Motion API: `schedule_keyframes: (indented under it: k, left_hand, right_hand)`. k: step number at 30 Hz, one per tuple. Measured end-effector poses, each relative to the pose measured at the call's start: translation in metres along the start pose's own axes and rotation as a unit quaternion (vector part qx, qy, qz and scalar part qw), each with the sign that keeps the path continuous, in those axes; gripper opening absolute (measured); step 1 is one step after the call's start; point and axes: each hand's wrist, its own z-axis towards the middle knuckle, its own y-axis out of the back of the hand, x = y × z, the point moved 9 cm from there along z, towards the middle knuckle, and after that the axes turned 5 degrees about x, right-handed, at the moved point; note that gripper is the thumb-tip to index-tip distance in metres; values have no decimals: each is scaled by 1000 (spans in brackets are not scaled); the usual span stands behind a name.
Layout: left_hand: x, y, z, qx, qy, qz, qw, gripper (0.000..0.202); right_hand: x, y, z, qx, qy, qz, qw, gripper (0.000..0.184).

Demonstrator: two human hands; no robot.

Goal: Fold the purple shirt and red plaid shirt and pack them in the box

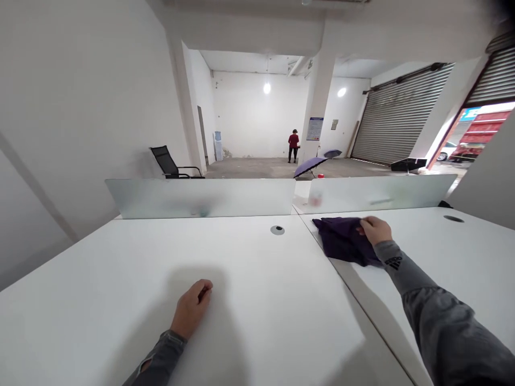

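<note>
Cloth, dark purple, right of centre on the white desk, bunched under right hand fingers pressing flat; left hand loosely curled, empty; cloth may slip over the desk seam.

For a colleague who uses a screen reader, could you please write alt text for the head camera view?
The right hand presses a dark purple cloth onto a white desk, while the left hand rests loosely curled on the adjoining desk. Beyond frosted dividers, a person stands far off near open umbrellas.
</note>
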Motion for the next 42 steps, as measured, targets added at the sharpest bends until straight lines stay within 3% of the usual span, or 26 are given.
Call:
schedule_keyframes:
  k: [1,2,4,6,7,9,10,11,12,15,17,20,23,25,28,29,31,34,36,38,40,42]
  left_hand:
    - [1,0,1,-2,7,-16,1000,20]
    - [2,0,2,-2,17,-36,999,21]
    - [5,3,2,1,51,-88,995,27]
    - [7,6,1,16,78,-142,987,37]
    - [6,9,1,26,83,-164,983,42]
    - [5,14,1,40,87,-204,974,51]
    - [6,17,1,42,93,-226,969,55]
    - [8,19,1,41,105,-251,962,56]
    - [11,19,0,42,116,-279,952,56]
    - [8,9,1,80,103,-361,923,56]
    - [-1,2,1,107,73,-396,909,59]
    - [-10,0,-1,116,71,-418,898,57]
    - [-10,11,-6,106,99,-414,899,55]
    - [0,35,-11,34,111,-395,911,51]
    - [15,81,-31,-122,109,-304,939,41]
    - [14,90,-40,-139,102,-269,947,38]
    - [2,95,-57,-100,77,-223,967,30]
    - [-39,84,-85,64,-1,-191,980,18]
    - [-72,77,-107,168,-70,-146,972,13]
    - [-99,69,-128,248,-141,-92,954,9]
    - [-117,57,-147,305,-197,-45,931,5]
    - [-123,47,-158,327,-222,-14,918,11]
  right_hand:
    - [30,-8,-4,-6,-5,85,996,26]
    - [67,-31,-13,47,8,155,987,23]
    - [146,-86,-50,149,44,198,968,24]
    - [227,-151,-114,318,121,244,908,27]
    - [261,-173,-149,365,176,250,879,28]
    - [307,-200,-216,454,268,265,808,27]
    - [314,-205,-239,469,290,262,792,28]
    - [312,-206,-252,467,294,253,795,28]
    - [301,-203,-256,443,281,232,819,26]
    - [233,-180,-230,283,189,92,936,26]
    - [186,-165,-211,195,131,-29,972,44]
    - [138,-161,-193,180,77,-147,970,61]
    - [129,-157,-190,218,92,-195,952,46]
    - [142,-140,-198,192,147,-220,945,34]
    - [167,-103,-228,109,234,-233,938,24]
    - [170,-95,-240,112,248,-224,936,25]
    - [168,-86,-260,181,242,-172,938,27]
    - [153,-79,-277,339,145,-29,929,23]
    - [144,-66,-273,343,72,34,936,18]
    - [143,-56,-265,293,53,30,954,35]
    - [153,-63,-266,293,83,-2,953,65]
    - [163,-86,-277,358,116,-33,926,70]
